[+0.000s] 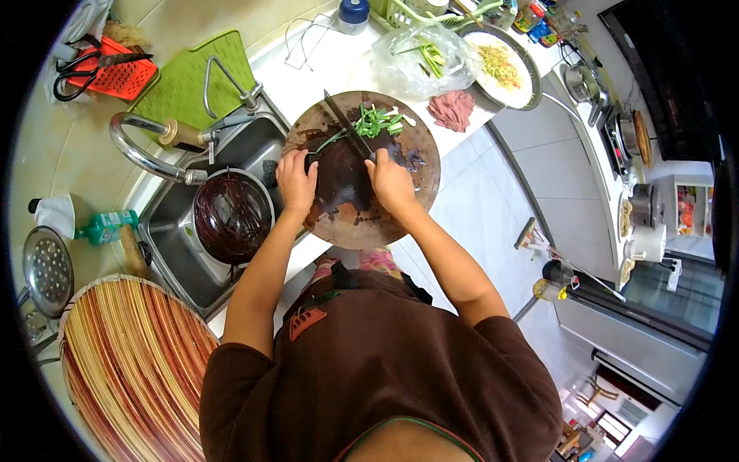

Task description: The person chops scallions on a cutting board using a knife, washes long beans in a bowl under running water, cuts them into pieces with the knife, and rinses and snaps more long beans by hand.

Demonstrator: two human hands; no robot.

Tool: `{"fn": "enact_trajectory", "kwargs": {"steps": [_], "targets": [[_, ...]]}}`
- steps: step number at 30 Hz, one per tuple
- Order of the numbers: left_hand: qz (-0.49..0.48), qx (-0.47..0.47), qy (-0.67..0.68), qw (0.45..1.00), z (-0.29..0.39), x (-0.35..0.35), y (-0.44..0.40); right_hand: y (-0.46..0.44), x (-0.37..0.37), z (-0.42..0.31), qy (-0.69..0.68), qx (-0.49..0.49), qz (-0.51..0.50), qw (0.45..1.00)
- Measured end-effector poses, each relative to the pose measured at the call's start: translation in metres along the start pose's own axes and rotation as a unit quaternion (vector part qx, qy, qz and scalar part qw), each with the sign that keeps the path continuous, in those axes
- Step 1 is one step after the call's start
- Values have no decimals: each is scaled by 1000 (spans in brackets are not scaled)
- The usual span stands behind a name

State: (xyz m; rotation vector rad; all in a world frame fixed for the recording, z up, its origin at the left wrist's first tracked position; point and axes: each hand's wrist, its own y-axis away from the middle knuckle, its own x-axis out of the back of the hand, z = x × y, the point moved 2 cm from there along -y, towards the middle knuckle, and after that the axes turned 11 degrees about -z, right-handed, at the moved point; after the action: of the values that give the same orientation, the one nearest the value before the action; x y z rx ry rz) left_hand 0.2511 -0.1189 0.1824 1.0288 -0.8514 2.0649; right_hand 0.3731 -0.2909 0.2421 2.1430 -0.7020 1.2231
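Note:
My right hand (390, 183) is wrapped round the handle of a dark knife (348, 125), whose blade points up and left over a round wooden chopping board (362, 227). Left of the blade, my left hand (295, 182) rests at the board's edge, its fingers pressed on green onion stalks (331, 141) that run toward the blade. Cut green onion (377, 122) lies in a small pile on the far side of the knife. The ends of the stalks under my left hand are hidden.
Left of the board is a sink (173, 223) with a pot (233, 215) of dark strips and a faucet (146, 127). A reddish cloth (451, 110), a plastic bag (425, 58) and a pan (504, 69) stand at the upper right. A woven tray (135, 369) is lower left.

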Motion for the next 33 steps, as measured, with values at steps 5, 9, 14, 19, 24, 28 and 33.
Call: {"fn": "enact_trajectory", "kwargs": {"steps": [5, 9, 14, 19, 24, 28, 33], "targets": [[-1, 2, 2, 1000, 0, 2, -9, 16, 13, -19, 48, 13, -39, 998], [-41, -19, 7, 999, 1, -7, -21, 1, -12, -22, 35, -22, -56, 998], [-42, -1, -1, 999, 2, -9, -23, -9, -16, -13, -3, -15, -39, 999], [-82, 30, 1, 996, 4, -8, -31, 18, 5, -25, 18, 28, -42, 999], [-56, -16, -37, 998, 3, -18, -38, 10, -21, -26, 27, 17, -59, 998], [-45, -1, -1, 999, 4, -9, -34, 0, -20, -20, -33, 4, -55, 998], [-17, 54, 127, 990, 51, 35, -69, 16, 8, 9, -66, -15, -8, 998]]}}
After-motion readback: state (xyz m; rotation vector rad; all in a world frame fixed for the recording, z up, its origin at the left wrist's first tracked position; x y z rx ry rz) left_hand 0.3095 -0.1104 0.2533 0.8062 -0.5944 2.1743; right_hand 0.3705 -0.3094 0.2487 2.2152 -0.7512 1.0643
